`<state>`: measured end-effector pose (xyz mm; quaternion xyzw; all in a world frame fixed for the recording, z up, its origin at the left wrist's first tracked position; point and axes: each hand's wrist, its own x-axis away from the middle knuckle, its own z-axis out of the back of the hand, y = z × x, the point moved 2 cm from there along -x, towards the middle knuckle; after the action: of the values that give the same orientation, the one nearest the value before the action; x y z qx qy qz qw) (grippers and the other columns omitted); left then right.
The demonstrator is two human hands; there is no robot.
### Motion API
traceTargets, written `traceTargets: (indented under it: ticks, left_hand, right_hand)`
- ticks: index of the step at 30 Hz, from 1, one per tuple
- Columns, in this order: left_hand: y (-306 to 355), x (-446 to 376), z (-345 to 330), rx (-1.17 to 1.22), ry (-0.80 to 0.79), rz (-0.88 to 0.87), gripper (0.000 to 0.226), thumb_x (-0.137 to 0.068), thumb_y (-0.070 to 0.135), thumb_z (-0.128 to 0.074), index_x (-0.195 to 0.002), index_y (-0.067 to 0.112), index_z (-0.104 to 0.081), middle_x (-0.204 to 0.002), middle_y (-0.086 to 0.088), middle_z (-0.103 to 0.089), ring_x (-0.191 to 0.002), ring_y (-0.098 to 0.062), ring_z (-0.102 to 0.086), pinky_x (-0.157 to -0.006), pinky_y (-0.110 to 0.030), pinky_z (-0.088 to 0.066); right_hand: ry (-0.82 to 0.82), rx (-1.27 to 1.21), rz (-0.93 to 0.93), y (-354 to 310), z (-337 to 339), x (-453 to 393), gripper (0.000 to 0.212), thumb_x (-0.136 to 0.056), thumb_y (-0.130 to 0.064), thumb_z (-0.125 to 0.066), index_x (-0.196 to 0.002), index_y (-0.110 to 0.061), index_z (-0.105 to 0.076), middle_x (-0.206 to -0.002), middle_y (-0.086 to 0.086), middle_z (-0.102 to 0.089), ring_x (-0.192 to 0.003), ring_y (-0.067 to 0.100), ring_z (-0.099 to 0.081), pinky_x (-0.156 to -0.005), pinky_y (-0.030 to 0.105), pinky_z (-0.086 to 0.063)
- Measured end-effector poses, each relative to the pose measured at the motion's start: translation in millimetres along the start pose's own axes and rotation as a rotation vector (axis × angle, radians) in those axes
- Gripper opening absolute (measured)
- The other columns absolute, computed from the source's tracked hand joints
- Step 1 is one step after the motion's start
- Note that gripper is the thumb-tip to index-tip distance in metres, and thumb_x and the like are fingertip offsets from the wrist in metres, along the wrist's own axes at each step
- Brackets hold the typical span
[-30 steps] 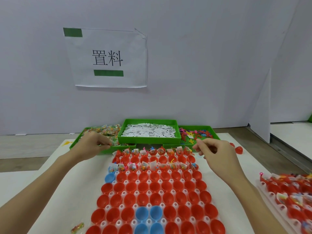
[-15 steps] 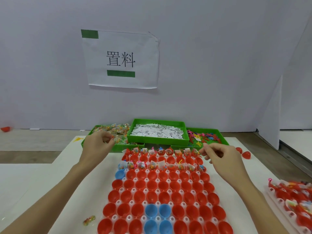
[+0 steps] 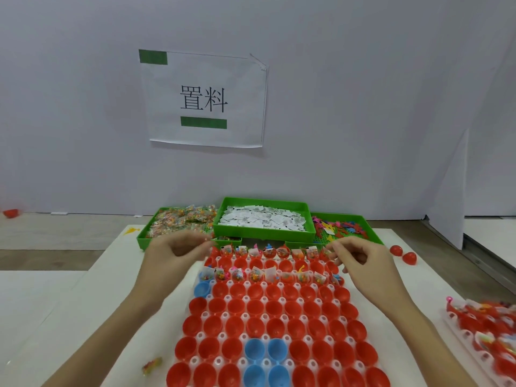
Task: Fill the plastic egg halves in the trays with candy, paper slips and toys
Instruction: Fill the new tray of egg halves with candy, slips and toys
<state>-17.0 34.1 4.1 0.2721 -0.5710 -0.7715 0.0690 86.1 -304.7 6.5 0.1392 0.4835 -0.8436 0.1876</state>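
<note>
White table carries the egg tray, only its two far rows filled. Both hands hover over those rows, left hand and right hand with fingers curled; whether they pinch anything I cannot tell. Next row probably needs candy from the bin behind the tray

A plain pale grey wall fills the far side, evenly lit. Taped to it hangs a white paper sheet with black characters and two green bars. Below that sheet runs a strip of brownish wooden floor, and nearer still the flat white tabletop. Right of the sheet, a white upright panel leans forward.
</note>
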Motion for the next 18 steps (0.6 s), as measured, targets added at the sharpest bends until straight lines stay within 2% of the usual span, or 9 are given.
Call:
traceTargets:
  ticks: [4, 7, 9, 11, 14, 18]
  left_hand:
    - [14, 38, -13, 0.103, -0.112, 0.020, 0.009, -0.079, 0.027, -0.082, -0.087, 0.031, -0.083, -0.087, 0.000, -0.081, -0.080, -0.016, -0.078, -0.073, -0.017, -0.059]
    - [17, 48, -17, 0.081, -0.166, -0.037, 0.012, -0.079, 0.023, -0.084, -0.086, 0.033, -0.083, -0.087, 0.003, -0.081, -0.082, -0.012, -0.077, -0.075, -0.016, -0.058]
    - [18, 53, -17, 0.071, -0.191, -0.085, 0.012, -0.079, 0.025, -0.084, -0.088, 0.033, -0.083, -0.087, 0.005, -0.081, -0.083, -0.011, -0.077, -0.077, -0.017, -0.059]
    - [17, 56, -14, 0.077, -0.201, -0.118, 0.013, -0.081, 0.026, -0.082, -0.092, 0.035, -0.083, -0.088, 0.005, -0.080, -0.083, -0.013, -0.077, -0.077, -0.018, -0.059]
    - [15, 58, -11, 0.062, -0.186, -0.158, 0.013, -0.081, 0.030, -0.081, -0.093, 0.036, -0.082, -0.087, 0.006, -0.080, -0.081, -0.013, -0.076, -0.075, -0.016, -0.057]
    - [13, 56, -9, 0.079, -0.156, -0.183, 0.014, -0.081, 0.033, -0.080, -0.094, 0.038, -0.081, -0.086, 0.008, -0.080, -0.080, -0.013, -0.076, -0.075, -0.016, -0.057]
  right_hand:
    - [-0.004, 0.050, 0.066, -12, -12, -4, 0.020, -0.098, -0.019, -0.066, -0.104, -0.037, -0.073, -0.094, -0.023, -0.071, -0.093, -0.006, -0.065, -0.077, 0.010, -0.051]
    - [-0.062, 0.196, 0.105, -18, -28, -28, 0.021, -0.099, -0.018, -0.065, -0.114, -0.029, -0.074, -0.108, -0.019, -0.070, -0.093, -0.010, -0.061, -0.075, 0.001, -0.043]
    - [-0.119, 0.293, 0.121, -23, -39, -53, 0.022, -0.100, -0.018, -0.063, -0.119, -0.021, -0.074, -0.114, -0.010, -0.072, -0.096, -0.004, -0.061, -0.084, 0.006, -0.042]
    - [-0.186, 0.371, 0.101, -27, -51, -80, 0.024, -0.101, -0.017, -0.062, -0.123, -0.015, -0.074, -0.121, 0.000, -0.073, -0.103, 0.008, -0.064, -0.092, 0.017, -0.044]
    - [-0.315, 0.488, 0.026, -27, -69, -110, 0.024, -0.101, -0.016, -0.063, -0.120, -0.008, -0.074, -0.125, 0.007, -0.072, -0.104, 0.020, -0.070, -0.090, 0.024, -0.050]
    - [-0.460, 0.642, -0.011, -23, -86, -129, 0.021, -0.093, -0.018, -0.073, -0.105, -0.001, -0.078, -0.117, 0.012, -0.075, -0.099, 0.022, -0.072, -0.090, 0.033, -0.057]
